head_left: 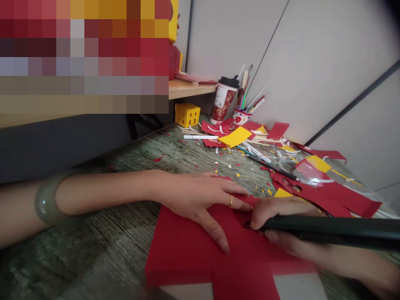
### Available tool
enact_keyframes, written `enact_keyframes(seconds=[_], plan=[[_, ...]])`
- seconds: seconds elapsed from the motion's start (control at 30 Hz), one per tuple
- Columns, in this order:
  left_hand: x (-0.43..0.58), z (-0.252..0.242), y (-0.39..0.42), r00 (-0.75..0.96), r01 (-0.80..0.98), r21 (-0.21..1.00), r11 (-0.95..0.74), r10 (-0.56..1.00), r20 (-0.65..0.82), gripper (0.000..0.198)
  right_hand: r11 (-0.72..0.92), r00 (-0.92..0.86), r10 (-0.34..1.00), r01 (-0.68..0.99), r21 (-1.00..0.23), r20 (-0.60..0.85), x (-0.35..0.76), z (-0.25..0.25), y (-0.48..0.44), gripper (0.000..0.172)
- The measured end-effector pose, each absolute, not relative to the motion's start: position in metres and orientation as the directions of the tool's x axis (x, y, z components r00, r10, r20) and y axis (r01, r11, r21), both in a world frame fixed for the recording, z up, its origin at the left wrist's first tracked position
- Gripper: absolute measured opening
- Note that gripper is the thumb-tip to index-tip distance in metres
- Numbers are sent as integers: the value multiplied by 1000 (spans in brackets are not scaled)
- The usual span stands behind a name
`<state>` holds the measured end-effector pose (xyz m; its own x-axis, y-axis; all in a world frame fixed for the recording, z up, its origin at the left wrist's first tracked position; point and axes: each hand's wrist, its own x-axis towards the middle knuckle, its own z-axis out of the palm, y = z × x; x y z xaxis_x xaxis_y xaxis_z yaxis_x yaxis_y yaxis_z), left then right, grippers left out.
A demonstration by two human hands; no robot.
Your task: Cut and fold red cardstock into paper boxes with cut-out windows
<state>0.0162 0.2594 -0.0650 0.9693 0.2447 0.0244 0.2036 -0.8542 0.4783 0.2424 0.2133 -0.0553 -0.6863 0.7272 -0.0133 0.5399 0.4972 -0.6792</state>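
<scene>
A red paper-covered piece (184, 241), box-like with pale patches along its near edge, lies on the table in front of me. A red paper strip (243, 275) runs down over that near edge. My left hand (200, 200) lies flat on the red surface, fingers spread, with a ring on one finger and a bangle at the wrist. Beside its fingertips, my right hand (281, 216) is closed around a long black tool (328, 228). The tool's narrow tip is at the red paper; its exact kind is unclear, and part of the grip is hidden.
Red and yellow paper scraps (328, 187), pens and sticks litter the far right of the table. Behind them stand a yellow paper box (187, 115), a lidded paper cup (223, 102) and a pen holder (242, 116). A wooden shelf (193, 88) juts in at left.
</scene>
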Motion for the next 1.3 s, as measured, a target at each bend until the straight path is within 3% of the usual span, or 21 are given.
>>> enact_keyframes(seconds=[0.97,1.3], plan=[[17,-68,261,960,251,450,-857,280,-2,72,529,-727,687,497,-687,4,251,-64,214,24],[17,-69,262,961,243,448,-861,277,12,70,577,-701,706,482,-659,105,241,-63,211,22]])
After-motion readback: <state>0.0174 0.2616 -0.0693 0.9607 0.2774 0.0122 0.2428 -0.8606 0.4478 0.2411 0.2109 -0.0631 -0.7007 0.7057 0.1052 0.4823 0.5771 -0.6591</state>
